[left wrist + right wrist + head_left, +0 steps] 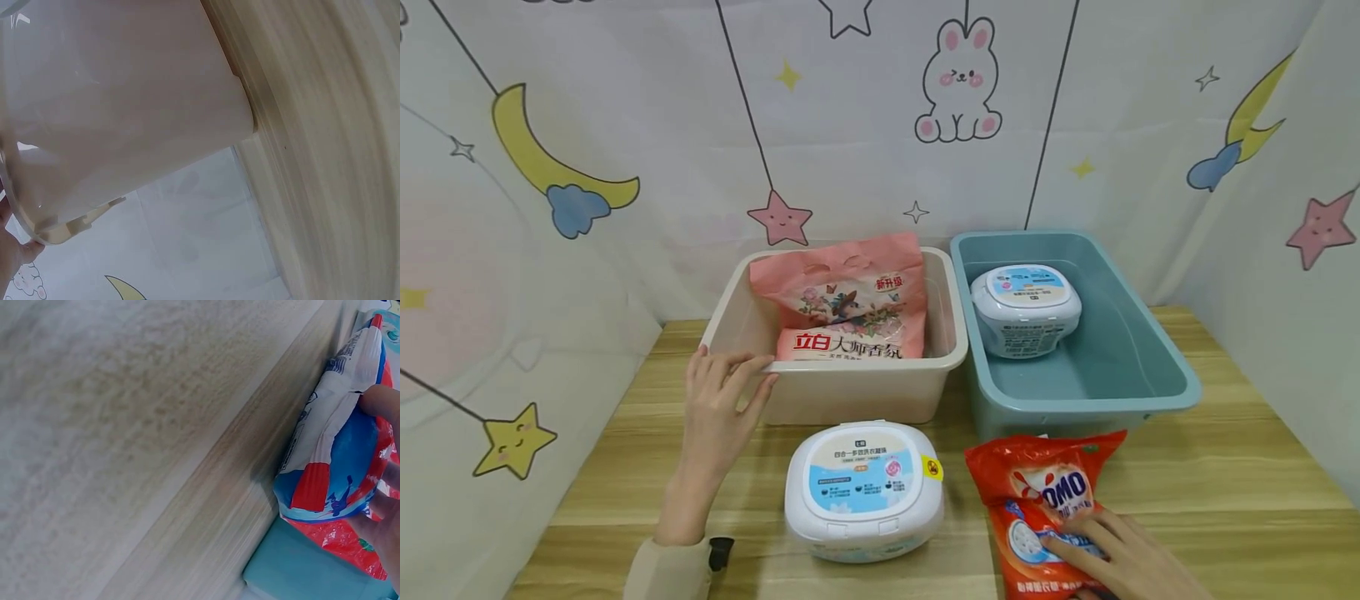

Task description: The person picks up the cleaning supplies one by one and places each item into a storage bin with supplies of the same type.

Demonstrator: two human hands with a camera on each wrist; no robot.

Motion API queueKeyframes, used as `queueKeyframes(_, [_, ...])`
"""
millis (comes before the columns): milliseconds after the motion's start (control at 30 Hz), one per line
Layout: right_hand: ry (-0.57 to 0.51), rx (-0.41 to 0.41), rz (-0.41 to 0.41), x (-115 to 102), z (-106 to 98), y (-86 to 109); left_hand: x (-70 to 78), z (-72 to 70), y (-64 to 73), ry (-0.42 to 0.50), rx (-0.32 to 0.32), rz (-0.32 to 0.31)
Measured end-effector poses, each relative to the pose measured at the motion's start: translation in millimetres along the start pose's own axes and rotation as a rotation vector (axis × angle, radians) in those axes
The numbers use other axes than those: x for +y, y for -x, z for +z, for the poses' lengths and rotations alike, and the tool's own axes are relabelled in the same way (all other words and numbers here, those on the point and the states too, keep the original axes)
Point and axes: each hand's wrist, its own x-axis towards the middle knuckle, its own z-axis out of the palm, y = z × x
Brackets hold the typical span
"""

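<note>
My left hand [722,400] grips the front left rim of a beige plastic bin [850,392], fingers over the edge. A pink laundry detergent bag [857,300] leans inside that bin. My right hand [1123,554] holds a red laundry detergent bag [1037,500], its fingers spread across the front. In the right wrist view, the thumb and fingers grip the bag's blue and white side [356,444]. Between my hands, a white lidded tub [865,492] stands on the table.
To the right of the beige bin stands a blue-green bin [1120,350], with a similar white tub [1026,312] at its left side. Both bins stand at the back of the wooden table [625,500], before a patterned cloth backdrop [865,125].
</note>
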Motion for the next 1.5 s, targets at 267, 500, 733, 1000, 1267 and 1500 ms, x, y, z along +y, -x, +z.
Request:
queueKeyframes(267, [-0.008, 0.032, -0.011, 0.4, 0.1, 0.8, -0.3, 0.1, 1.0, -0.002, -0.003, -0.006])
queueKeyframes(500, [-0.022, 0.081, -0.042, 2.9, 0.1, 1.1, -0.9, 0.3, 0.8, -0.005, -0.001, 0.001])
queueKeyframes(733, [-0.013, 0.166, -0.086, 3.7, -0.5, -1.6, -0.1, 0.3, 0.5, -0.01, -0.003, 0.001])
queueKeyframes(1000, [0.006, 0.159, -0.095, 4.1, -2.4, -0.8, -0.3, -0.5, 1.2, -0.003, -0.008, -0.007])
queueKeyframes(1267, [0.015, 0.088, -0.04, 0.0, -9.0, 0.7, 0.1, -0.7, 1.2, 0.002, -0.016, -0.014])
queueKeyframes(1500, [0.007, 0.142, -0.068, -1.8, -17.2, -0.4, 0.4, -0.8, 1.3, 0.005, -0.017, -0.014])
